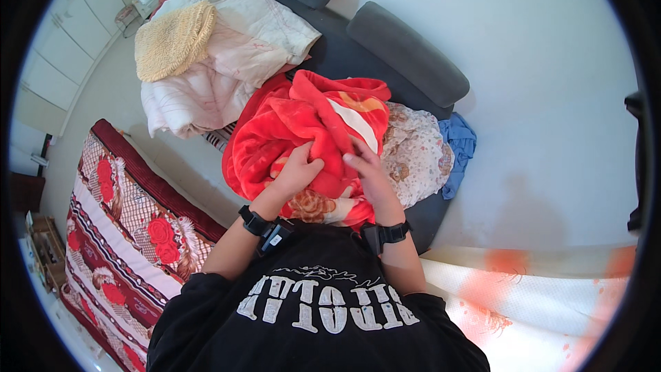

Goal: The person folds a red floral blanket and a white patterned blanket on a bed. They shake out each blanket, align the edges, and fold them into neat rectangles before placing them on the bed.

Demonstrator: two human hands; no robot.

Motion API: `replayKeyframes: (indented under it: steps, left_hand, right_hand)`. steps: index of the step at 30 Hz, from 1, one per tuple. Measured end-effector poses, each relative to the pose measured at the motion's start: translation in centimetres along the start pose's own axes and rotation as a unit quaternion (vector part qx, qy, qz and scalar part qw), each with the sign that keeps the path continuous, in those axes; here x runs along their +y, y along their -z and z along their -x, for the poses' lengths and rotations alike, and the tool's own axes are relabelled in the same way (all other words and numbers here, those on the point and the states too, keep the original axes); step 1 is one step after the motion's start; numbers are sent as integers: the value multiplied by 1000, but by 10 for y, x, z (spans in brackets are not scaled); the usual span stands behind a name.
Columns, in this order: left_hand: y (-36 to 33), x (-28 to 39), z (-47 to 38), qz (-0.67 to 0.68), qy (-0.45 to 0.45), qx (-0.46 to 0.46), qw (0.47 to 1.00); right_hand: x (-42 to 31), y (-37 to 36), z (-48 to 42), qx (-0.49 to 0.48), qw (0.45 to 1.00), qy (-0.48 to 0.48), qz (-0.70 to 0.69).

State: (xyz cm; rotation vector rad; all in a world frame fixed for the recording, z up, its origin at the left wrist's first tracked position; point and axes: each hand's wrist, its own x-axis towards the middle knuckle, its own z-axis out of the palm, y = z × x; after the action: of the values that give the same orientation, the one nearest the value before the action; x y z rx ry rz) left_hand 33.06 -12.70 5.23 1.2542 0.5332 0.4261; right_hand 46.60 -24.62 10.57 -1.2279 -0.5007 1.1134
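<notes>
A bunched red plush blanket [279, 119] with white and orange patterned parts lies in front of me on a dark grey sofa [330, 31]. My left hand [298, 169] grips its near folds, with the thumb on top and the fingertips sunk out of sight in the pile. On the other side of the same bundle, my right hand [371, 173] has a thick fold between thumb and fingers. Both wrists carry black straps, and a small device [276, 235] sits by the left one.
A thick white quilt [248, 26] with a cream shaggy cushion [173, 41] on it lies beyond the blanket. To the right are a floral cloth [415, 150] and a blue cloth [458, 150]. A rose-patterned bed [139, 227] stands left, a curtain [516, 294] hangs at lower right.
</notes>
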Motion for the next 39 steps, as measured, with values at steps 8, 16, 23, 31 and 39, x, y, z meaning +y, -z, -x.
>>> replayKeyframes:
  steps: [8,16,23,31,39]
  left_hand:
    - [-3,22,2,230,155,5,961]
    - [11,28,12,64,160,-122,977]
    - [41,9,13,62,141,-78,985]
    - [54,43,9,-471,-156,-29,868]
    - [-49,83,-3,-334,-133,-514,779]
  right_hand:
    - [3,-1,-4,-54,863,142,483]
    - [47,7,1,8,910,166,380]
    - [38,73,8,240,947,107,187]
    - [-149,138,147,274,870,387,135]
    - [-329,62,217,399,640,508,417]
